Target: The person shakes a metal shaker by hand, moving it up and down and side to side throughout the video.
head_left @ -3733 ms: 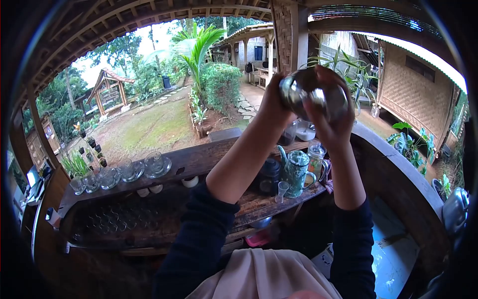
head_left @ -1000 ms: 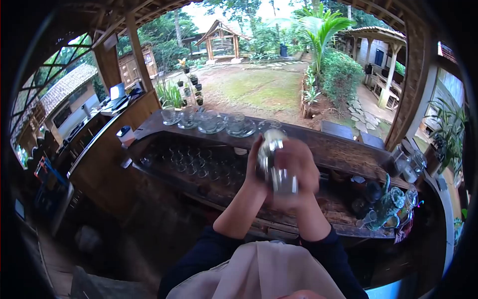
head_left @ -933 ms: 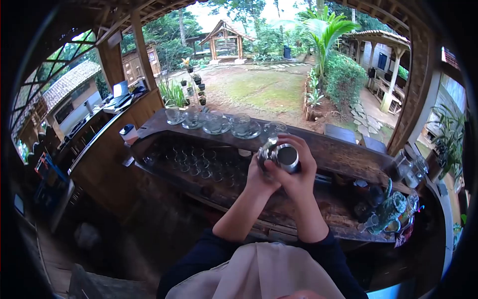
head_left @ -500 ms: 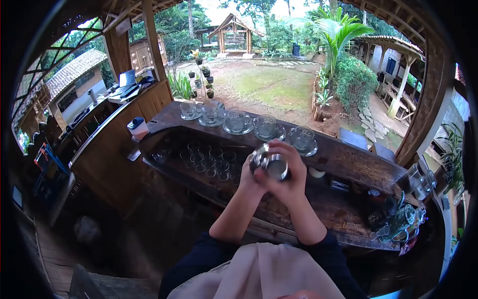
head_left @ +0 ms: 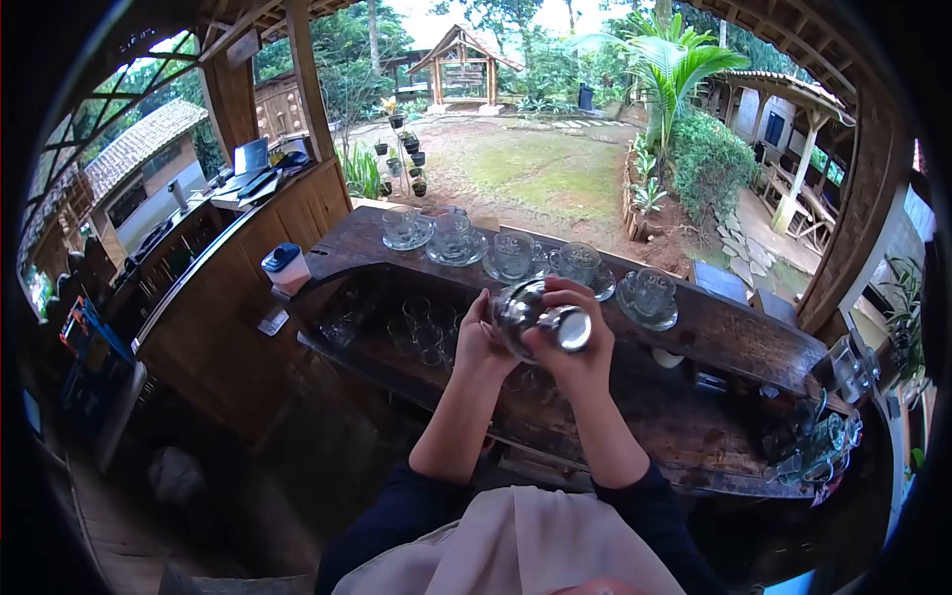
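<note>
A shiny metal cocktail shaker [head_left: 518, 305] is tilted between my two hands, above the dark wooden counter [head_left: 734, 337]. My left hand [head_left: 480, 347] grips it from the left, thumb up along its side and the other fingers partly hidden behind it. My right hand [head_left: 578, 355] is wrapped round the narrower end, fingers over the top. Just beyond the hands, several clear glass cups on saucers stand in a row, among them one glass cup [head_left: 513, 256] in the middle and another glass cup [head_left: 652, 290] at the right.
Drinking glasses [head_left: 416, 327] sit on the lower shelf at left. A blue-lidded container [head_left: 287, 268] stands at the counter's left end. Glass mugs [head_left: 828, 436] cluster at the right, below a glass pitcher [head_left: 848, 367]. A wooden post [head_left: 309, 79] rises at left.
The shaker has tilted and turned a little in my hands, showing more of its body. The view has shifted slightly, so the cups appear farther right.
</note>
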A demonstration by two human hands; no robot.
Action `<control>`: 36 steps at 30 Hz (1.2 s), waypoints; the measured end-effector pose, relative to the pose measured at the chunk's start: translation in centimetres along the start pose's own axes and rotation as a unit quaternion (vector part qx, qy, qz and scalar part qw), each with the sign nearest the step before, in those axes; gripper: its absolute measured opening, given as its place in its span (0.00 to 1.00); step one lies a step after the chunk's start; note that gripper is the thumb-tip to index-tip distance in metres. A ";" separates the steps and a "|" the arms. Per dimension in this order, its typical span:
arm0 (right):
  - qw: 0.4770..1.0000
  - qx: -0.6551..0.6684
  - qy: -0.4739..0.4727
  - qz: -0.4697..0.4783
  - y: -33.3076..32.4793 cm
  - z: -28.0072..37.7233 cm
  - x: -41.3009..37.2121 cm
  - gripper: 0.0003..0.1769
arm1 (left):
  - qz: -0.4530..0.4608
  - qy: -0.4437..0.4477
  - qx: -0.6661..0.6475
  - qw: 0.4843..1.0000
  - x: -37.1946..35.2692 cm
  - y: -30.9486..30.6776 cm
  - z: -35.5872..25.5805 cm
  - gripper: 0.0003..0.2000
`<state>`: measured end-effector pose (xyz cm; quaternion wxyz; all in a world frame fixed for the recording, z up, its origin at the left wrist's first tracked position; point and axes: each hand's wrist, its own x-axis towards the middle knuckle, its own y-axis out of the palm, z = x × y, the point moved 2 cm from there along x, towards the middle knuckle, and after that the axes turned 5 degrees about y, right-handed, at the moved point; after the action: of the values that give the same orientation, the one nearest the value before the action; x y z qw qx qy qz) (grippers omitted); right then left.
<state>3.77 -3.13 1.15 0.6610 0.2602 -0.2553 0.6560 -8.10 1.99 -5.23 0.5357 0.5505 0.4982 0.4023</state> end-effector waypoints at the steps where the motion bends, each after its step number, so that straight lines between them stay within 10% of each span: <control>1: 0.998 -0.018 -0.056 -0.011 0.2 0.0 -0.2 0.25 | 0.004 -0.003 0.001 1.000 -0.1 0.0 -0.5 0.23; 5: 0.945 -0.144 -0.244 0.162 1.3 5.7 -3.4 0.16 | 0.191 -0.105 0.052 0.975 -3.6 3.3 -1.6 0.28; 6: 0.888 -0.154 -0.426 0.083 2.0 7.5 -3.8 0.16 | 0.279 -0.125 0.023 0.952 -5.2 4.6 -1.6 0.27; 8: 0.855 -0.106 -0.505 0.055 3.7 6.9 -4.4 0.16 | 0.424 0.017 -0.044 0.904 -5.8 3.6 -0.7 0.30; 10: 0.800 -0.051 -0.596 -0.048 4.4 4.2 -4.5 0.14 | 0.361 -0.016 -0.026 0.932 -5.1 2.9 -0.9 0.33; 12: 0.911 -0.209 -0.327 0.136 1.9 4.1 -1.6 0.19 | 0.220 -0.046 0.028 0.974 -2.4 2.4 -1.2 0.32; 13: 0.945 -0.198 -0.247 0.081 2.2 1.7 -0.3 0.22 | 0.186 -0.139 0.040 0.972 -0.2 1.0 -1.2 0.29; 16: 0.996 -0.088 -0.010 -0.006 2.0 -0.1 2.0 0.22 | 0.035 0.018 0.040 0.998 2.1 -1.1 0.8 0.19; 21: 0.883 -0.168 -0.423 0.113 0.9 7.4 -2.1 0.12 | 0.286 -0.188 -0.043 0.939 -2.3 4.8 0.6 0.33; 24: 0.781 -0.110 -0.610 0.078 -0.6 4.9 -2.5 0.12 | 0.523 -0.041 -0.014 0.851 -1.6 5.2 2.0 0.43; 28: 0.942 -0.146 -0.237 0.185 -4.1 -0.8 2.2 0.22 | 0.170 -0.127 0.038 0.977 3.1 3.4 3.4 0.30; 29: 0.973 -0.120 -0.177 0.084 -4.2 -0.9 3.9 0.23 | 0.267 0.008 0.034 0.963 5.5 0.4 4.4 0.24; 30: 0.989 -0.094 -0.113 -0.017 -4.5 -1.0 4.7 0.25 | 0.132 0.104 0.148 0.975 4.4 2.0 6.0 0.21; 33: 0.966 -0.140 -0.214 0.029 -6.8 3.5 4.5 0.22 | 0.137 0.043 0.071 0.987 4.4 3.6 7.6 0.24; 36: 0.886 -0.097 -0.441 0.105 -7.5 7.8 -0.4 0.11 | 0.343 -0.143 0.001 0.928 -0.1 8.5 8.2 0.36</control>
<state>11.27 -8.70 6.55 0.4299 0.4289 -0.6084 0.5110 0.94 0.93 2.37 0.4298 0.7402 0.1976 0.4778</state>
